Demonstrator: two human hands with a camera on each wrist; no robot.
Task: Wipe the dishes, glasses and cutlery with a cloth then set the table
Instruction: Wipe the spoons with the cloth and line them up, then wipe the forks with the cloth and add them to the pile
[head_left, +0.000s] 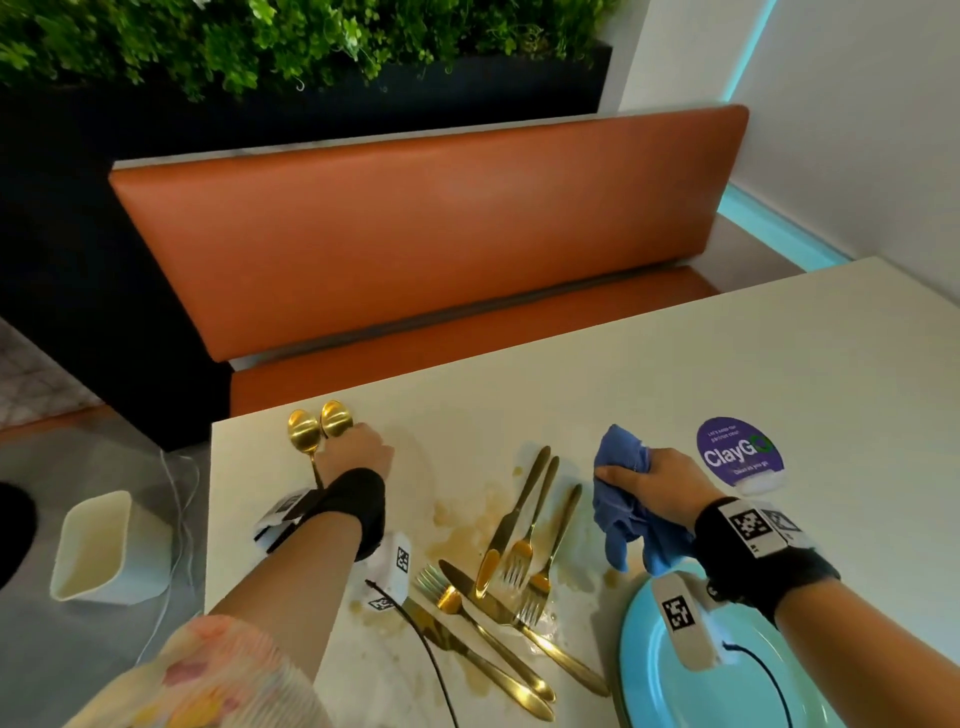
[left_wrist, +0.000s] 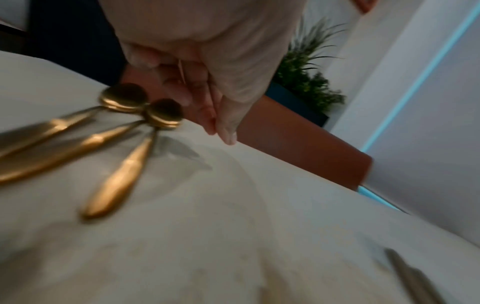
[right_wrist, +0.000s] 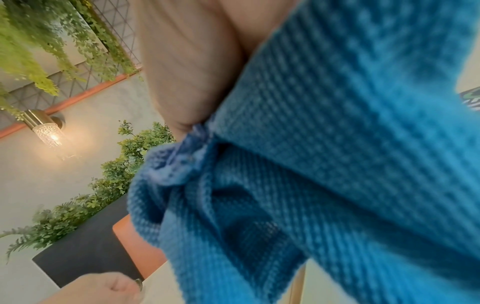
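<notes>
Gold spoons (head_left: 304, 432) lie side by side near the table's far left corner, bowls towards the bench. My left hand (head_left: 358, 449) hovers just right of them. In the left wrist view its fingers (left_wrist: 207, 115) hang loosely curled and hold nothing, above the spoons (left_wrist: 163, 113). My right hand (head_left: 654, 483) grips a bunched blue cloth (head_left: 621, 493) above the table; the cloth (right_wrist: 324, 164) fills the right wrist view. Gold knives and forks (head_left: 519, 545) lie in a loose pile between my hands. A turquoise plate (head_left: 670, 680) sits at the near right.
The cream table (head_left: 727, 374) has brownish stains (head_left: 462, 530) around the cutlery pile. A purple ClayGo sticker (head_left: 737, 452) lies beyond my right hand. An orange bench (head_left: 415, 249) runs along the far side. A white bin (head_left: 104, 545) stands on the floor at left.
</notes>
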